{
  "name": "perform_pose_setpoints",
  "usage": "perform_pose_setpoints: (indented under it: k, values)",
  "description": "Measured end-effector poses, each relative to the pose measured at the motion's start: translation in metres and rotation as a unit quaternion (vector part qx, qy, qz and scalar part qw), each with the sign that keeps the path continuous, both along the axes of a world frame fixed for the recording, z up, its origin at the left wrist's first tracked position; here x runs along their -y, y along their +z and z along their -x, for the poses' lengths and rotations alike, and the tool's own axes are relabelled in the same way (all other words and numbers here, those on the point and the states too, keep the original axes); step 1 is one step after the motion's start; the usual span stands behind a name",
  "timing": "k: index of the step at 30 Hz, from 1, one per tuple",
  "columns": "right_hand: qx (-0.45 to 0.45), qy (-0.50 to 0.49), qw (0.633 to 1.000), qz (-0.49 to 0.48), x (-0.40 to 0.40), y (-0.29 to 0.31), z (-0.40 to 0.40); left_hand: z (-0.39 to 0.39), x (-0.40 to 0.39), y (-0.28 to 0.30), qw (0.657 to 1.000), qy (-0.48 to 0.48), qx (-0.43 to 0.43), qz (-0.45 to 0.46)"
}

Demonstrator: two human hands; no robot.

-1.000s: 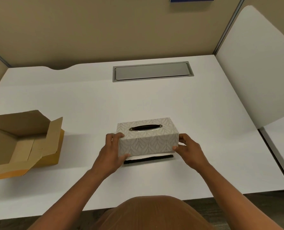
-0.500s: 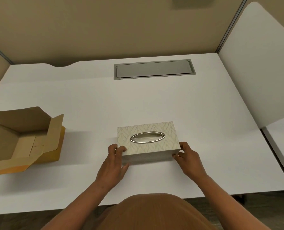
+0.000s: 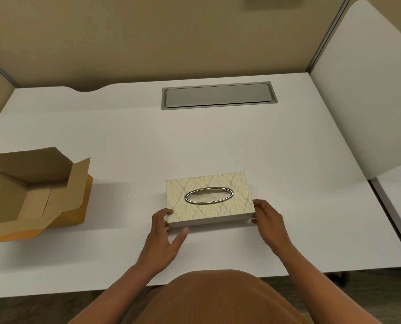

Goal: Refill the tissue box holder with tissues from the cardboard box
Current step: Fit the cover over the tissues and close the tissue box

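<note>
Your tissue box holder (image 3: 209, 199) sits flat on the white bench (image 3: 241, 141), oval slot facing up with pale tissue showing through it. Your left hand (image 3: 164, 235) touches its near left corner, fingers loosely spread; your right hand (image 3: 268, 222) cups its near right corner. Well off to the left, the cardboard box (image 3: 31, 195) lies with its flaps open.

White desk (image 3: 124, 141) w/ grey hatch (image 3: 219, 95) (shut).
</note>
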State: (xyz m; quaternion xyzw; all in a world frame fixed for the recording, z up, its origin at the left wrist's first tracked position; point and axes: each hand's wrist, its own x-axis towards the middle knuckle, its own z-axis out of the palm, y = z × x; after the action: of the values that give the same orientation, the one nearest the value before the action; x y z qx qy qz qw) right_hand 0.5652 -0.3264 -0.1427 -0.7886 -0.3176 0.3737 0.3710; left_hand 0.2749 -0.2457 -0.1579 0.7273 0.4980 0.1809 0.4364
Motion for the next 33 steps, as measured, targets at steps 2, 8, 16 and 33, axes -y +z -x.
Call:
perform_pose_setpoints:
  k: [2, 8, 16, 33]
  values:
    - [-0.105, -0.064, 0.992, 0.000, -0.008, 0.010, 0.003, -0.012, 0.000, 0.010, 0.990, 0.085, 0.056, 0.099]
    - [-0.083, 0.012, 0.993, 0.077, -0.015, 0.020, 0.004, -0.034, -0.022, 0.023, 0.935, 0.216, -0.014, 0.280]
    - [-0.085, 0.007, 0.992, 0.097, -0.012, 0.017, 0.009, -0.038, -0.023, 0.024, 0.878, 0.269, 0.115, 0.378]
    - [-0.402, -0.194, 0.895, 0.000, -0.006, 0.005, 0.013, -0.056, -0.009, 0.029, 0.786, 0.420, 0.250, 0.380]
